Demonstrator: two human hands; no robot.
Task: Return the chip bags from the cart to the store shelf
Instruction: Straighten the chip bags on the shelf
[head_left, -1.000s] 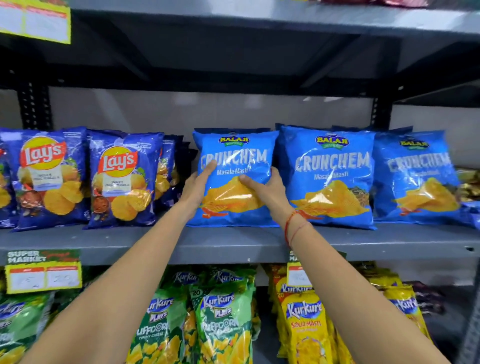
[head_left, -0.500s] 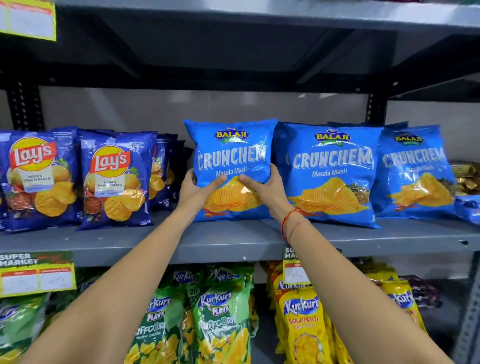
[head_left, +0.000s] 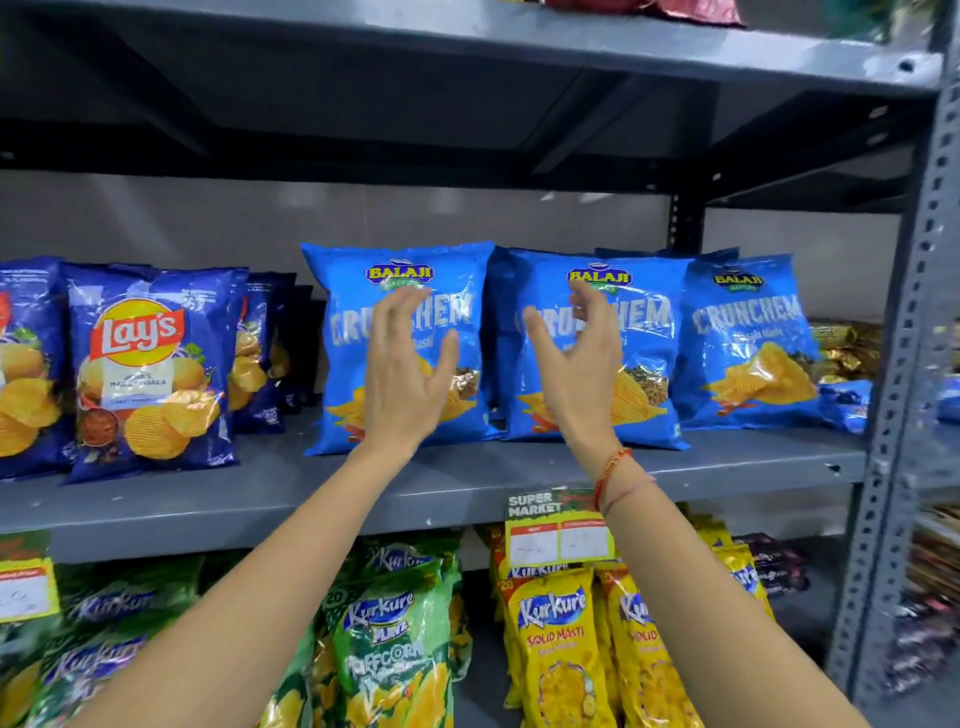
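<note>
A light blue Balaji Crunchem bag (head_left: 358, 395) stands upright on the grey middle shelf (head_left: 467, 483), left of two more Crunchem bags (head_left: 649, 374) (head_left: 753, 338). My left hand (head_left: 405, 379) hovers in front of the leftmost bag with fingers spread and holds nothing. My right hand (head_left: 576, 364) is raised in front of the second bag, fingers apart and curled, also holding nothing. The cart is out of view.
Dark blue Lay's bags (head_left: 150, 364) fill the left of the same shelf. Green Kurkure Puffcorn bags (head_left: 395, 654) and yellow Kurkure Solid Masti bags (head_left: 561, 654) sit on the shelf below. A grey perforated upright (head_left: 898, 415) bounds the right side. A price tag (head_left: 558, 535) hangs on the shelf edge.
Both hands have let go of the leftmost Crunchem bag and pulled back with fingers spread. The bag now stands on its own on the shelf. The view has shifted right.
</note>
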